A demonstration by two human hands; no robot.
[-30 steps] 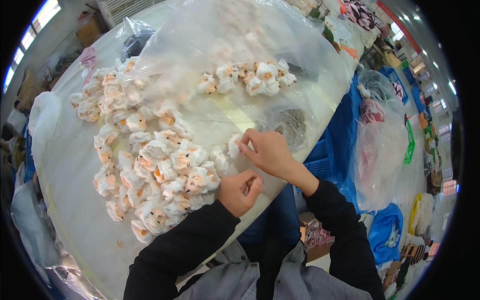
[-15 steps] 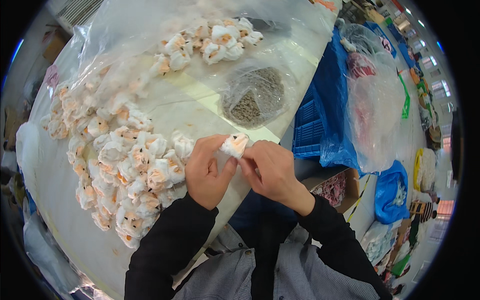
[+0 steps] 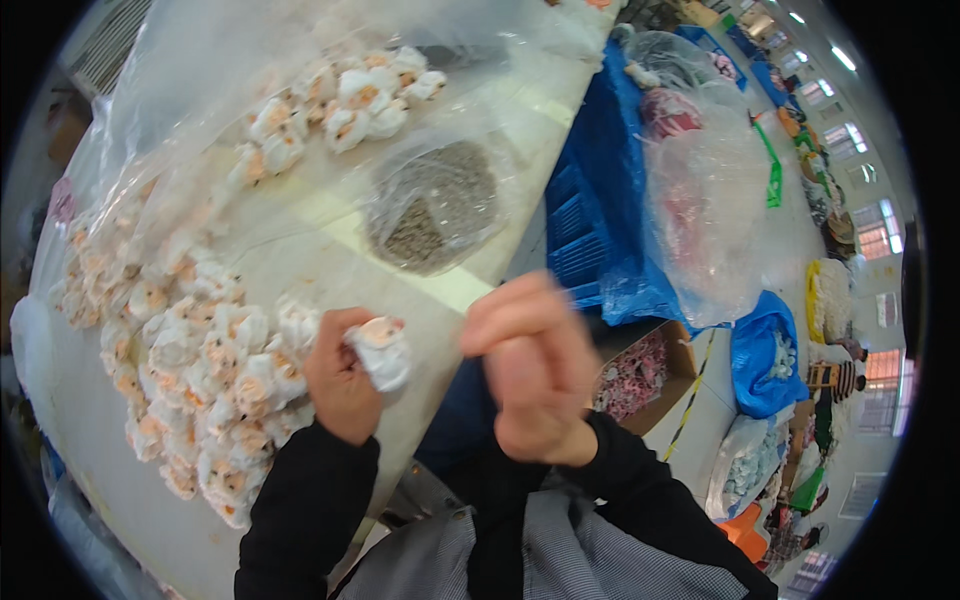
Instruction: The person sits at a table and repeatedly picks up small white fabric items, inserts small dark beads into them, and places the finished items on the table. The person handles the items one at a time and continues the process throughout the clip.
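Observation:
My left hand (image 3: 340, 388) grips a small white plush piece (image 3: 384, 360) with a peach-coloured top, at the near edge of the pale table (image 3: 300, 262). The plush sticks out past the curled fingers, on the side toward my right hand. My right hand (image 3: 540, 375) is raised apart from it, beyond the table's right edge; motion smears its fingers, and whether they hold anything is not visible. Beside my left hand spreads a large pile of similar white and peach plush pieces (image 3: 215, 370) with small dark spots.
Clear plastic sheeting (image 3: 220, 70) covers part of the table, near more plush pieces (image 3: 365, 95). A clear bag of grey-brown bits (image 3: 435, 205) lies there too. To the right are a blue crate (image 3: 573, 235), a cardboard box of pink pieces (image 3: 675, 385) and a blue bag (image 3: 755, 355).
Both hands held the plush piece between them before. Now my right hand has let go and moved away, while my left hand keeps the piece and has shifted left and nearer. The view has turned slightly.

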